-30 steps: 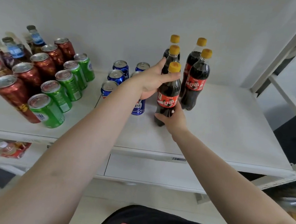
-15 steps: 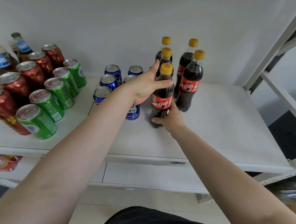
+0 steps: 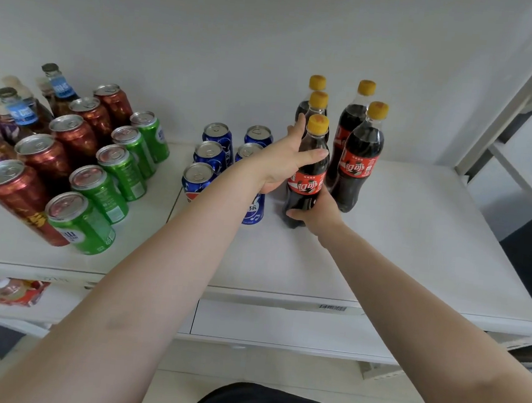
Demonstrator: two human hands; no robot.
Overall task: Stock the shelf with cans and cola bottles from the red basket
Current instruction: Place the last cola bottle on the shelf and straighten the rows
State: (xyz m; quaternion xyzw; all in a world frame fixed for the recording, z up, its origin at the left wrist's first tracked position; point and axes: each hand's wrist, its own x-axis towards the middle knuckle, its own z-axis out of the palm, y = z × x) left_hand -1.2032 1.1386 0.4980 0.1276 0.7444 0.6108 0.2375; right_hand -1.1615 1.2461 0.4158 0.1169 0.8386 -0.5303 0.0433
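Still, both hands (image 3: 286, 162) grip the front cola bottle (image 3: 308, 173).

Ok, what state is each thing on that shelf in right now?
Front cola bottle: upright, capped, gripped by both hands.
Left hand: round the bottle's upper body.
Right hand: round its base.
Other cola bottles: upright, capped.
Blue cans: upright, unopened.
Green cans: upright, unopened.
Red cans: upright, unopened.
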